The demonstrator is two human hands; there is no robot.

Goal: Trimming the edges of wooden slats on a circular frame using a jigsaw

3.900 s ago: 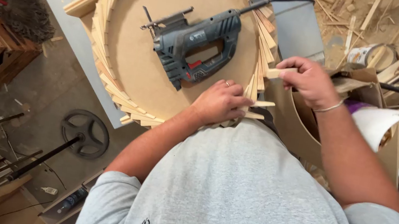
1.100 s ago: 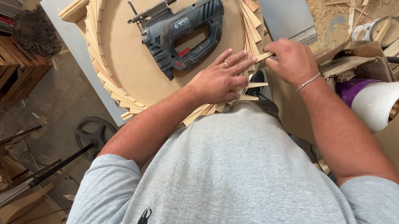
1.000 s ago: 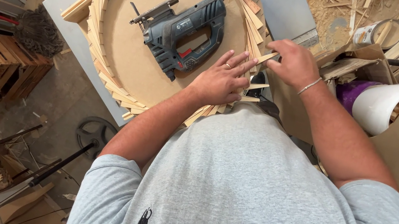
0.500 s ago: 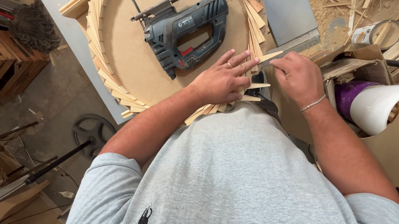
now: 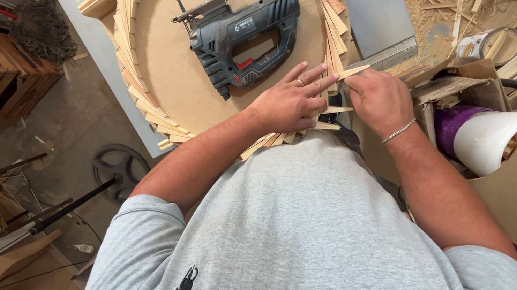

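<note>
Right hand (image 5: 380, 99) grip pinches one wood slat (image 5: 353, 72); left hand (image 5: 291, 101) flat on slat ring (image 5: 125, 36); one jigsaw (image 5: 242, 36).

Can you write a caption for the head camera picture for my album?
Left hand pressing a ring of wooden strips while right hand holds another strip.

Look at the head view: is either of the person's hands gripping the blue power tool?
No: the blue power tool lies untouched on the round board, while the left hand presses the wooden strips and the right hand holds one.
</note>
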